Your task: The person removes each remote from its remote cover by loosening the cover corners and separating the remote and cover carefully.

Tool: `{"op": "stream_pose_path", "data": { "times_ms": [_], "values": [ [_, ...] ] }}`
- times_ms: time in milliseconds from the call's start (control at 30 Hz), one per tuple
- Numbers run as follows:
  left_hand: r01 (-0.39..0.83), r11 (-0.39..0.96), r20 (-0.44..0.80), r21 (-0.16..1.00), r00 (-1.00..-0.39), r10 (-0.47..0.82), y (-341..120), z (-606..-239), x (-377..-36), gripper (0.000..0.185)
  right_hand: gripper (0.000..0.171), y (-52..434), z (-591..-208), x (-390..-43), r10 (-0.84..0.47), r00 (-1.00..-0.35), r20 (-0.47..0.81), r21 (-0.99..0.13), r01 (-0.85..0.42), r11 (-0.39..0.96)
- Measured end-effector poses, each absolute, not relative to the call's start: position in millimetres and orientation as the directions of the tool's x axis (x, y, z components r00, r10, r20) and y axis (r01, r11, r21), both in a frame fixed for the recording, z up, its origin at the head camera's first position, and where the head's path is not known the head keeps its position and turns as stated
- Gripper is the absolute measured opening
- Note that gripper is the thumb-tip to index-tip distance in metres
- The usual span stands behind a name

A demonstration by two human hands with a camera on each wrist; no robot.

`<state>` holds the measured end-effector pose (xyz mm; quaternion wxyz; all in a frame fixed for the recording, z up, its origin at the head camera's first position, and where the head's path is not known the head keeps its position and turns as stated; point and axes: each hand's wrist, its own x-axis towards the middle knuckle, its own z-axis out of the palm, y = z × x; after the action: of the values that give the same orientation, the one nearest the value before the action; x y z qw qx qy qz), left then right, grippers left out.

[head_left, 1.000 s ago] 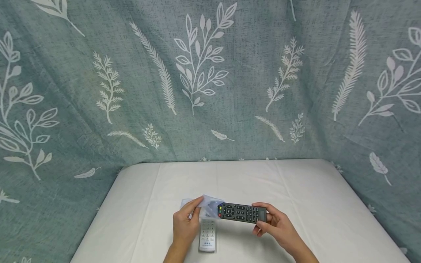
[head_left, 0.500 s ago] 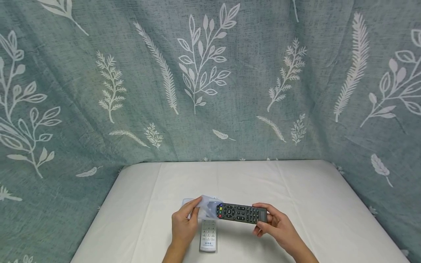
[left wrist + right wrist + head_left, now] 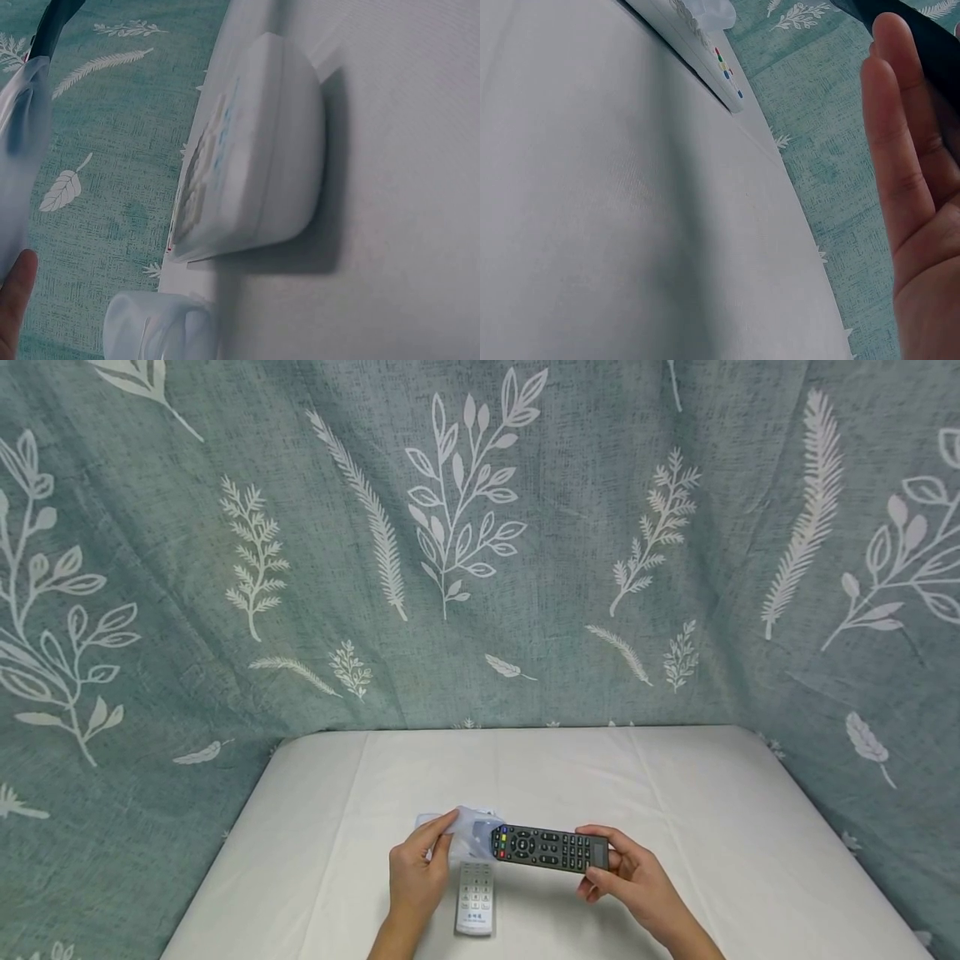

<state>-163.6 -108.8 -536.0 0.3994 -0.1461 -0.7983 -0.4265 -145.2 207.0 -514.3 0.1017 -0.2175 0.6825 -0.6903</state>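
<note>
A black remote control (image 3: 551, 848) with rows of buttons is held level above the table. My right hand (image 3: 633, 875) grips its right end, thumb in front and fingers behind. Over its left end hangs a cloudy plastic sleeve (image 3: 471, 835), which my left hand (image 3: 418, 872) pinches between thumb and fingers. Most of the black remote is outside the sleeve. Below them, a white remote control (image 3: 475, 902) lies on the table, its upper part hidden behind the sleeve. The left wrist view shows this white remote's rounded end (image 3: 281, 142) close up.
Another piece of clear plastic (image 3: 427, 818) lies behind my left hand; the left wrist view has this crumpled plastic (image 3: 154, 326) near the white remote. A white cloth covers the table (image 3: 562, 777). A green leaf-patterned curtain (image 3: 555, 568) encloses the back and sides.
My left hand has drawn the plastic sleeve slightly leftward, and a little more of the black remote's left end shows. My right hand stays almost still. The head view shifted slightly.
</note>
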Motion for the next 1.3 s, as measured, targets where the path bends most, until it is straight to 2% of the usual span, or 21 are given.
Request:
{"op": "stream_pose_path", "data": {
  "times_ms": [600,1300],
  "values": [
    [0.576,0.604,0.769,0.551,-0.631,-0.1,-111.9,-534.6,-164.4,0.042,0.052,209.0,-514.3,-142.6,-0.438,-0.881,0.176,-0.984,-0.168,-0.057],
    [0.549,0.621,0.752,0.56,-0.651,-0.102,-114.1,-530.5,-163.7,0.041,0.053,210.0,-513.7,-143.4,-0.429,-0.888,0.163,-0.986,-0.16,-0.044]
  ]
}}
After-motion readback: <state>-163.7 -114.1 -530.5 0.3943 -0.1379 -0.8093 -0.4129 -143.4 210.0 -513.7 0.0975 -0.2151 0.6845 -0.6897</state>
